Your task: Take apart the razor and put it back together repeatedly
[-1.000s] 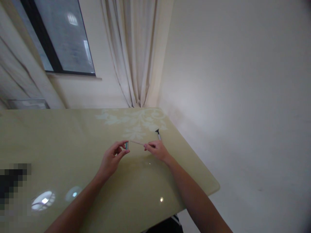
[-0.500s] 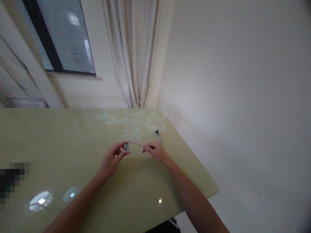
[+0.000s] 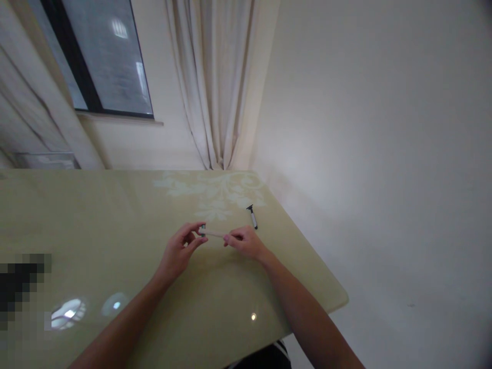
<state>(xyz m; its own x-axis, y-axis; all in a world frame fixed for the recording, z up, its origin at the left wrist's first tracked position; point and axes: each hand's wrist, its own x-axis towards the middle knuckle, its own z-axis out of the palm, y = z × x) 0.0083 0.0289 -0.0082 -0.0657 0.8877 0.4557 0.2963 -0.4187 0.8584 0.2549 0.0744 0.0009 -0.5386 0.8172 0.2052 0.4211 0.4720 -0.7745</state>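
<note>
Above the middle of the glossy table (image 3: pixel 115 230), my left hand (image 3: pixel 180 248) pinches a small dark piece (image 3: pixel 203 230) upright between thumb and fingertips. It looks like a razor head, though it is too small to be sure. My right hand (image 3: pixel 246 242) grips a thin pale stick (image 3: pixel 214 234), like a brush, whose left end lies against the small piece. Whether that end has bristles is not clear. A razor with a black head and grey handle (image 3: pixel 252 217) lies on the table just beyond my right hand.
The table's right edge runs along a plain wall (image 3: pixel 365 154). Curtains (image 3: pixel 215 82) and a window (image 3: pixel 111 61) are behind the table. A pixelated dark shape (image 3: pixel 19 282) is at the left edge.
The pale stick's left end has moved down from the small piece's top to its middle. My right hand has shifted slightly left, and the whole razor now shows.
</note>
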